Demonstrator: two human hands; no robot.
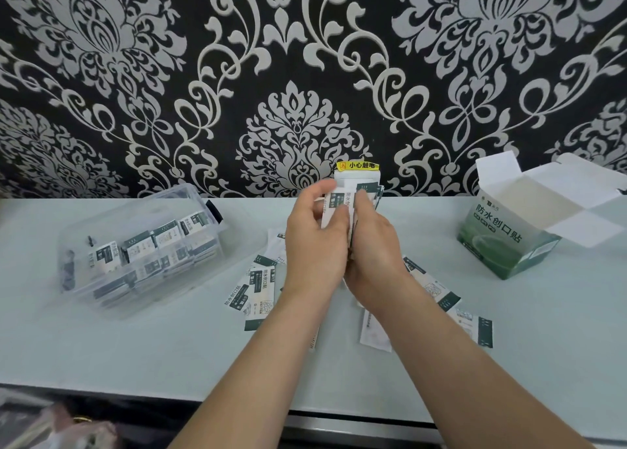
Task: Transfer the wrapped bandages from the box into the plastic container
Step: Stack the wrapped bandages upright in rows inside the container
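Pale table (135,346), clear plastic container (112,214) left, open green box (492,241) right, loose wrapped bandages (261,289) between

- Standing on the table (509,346): one open box (495,241) and one plastic container (84,234).
- Lying loose on the table: at least seven wrapped bandages (263,279), overlapping, exact number unclear.
- Being held up: one stack (346,197) of them.
- Filling the plastic container: too many to count.
- Sticking on the wall (135,75): one yellow label (358,165).
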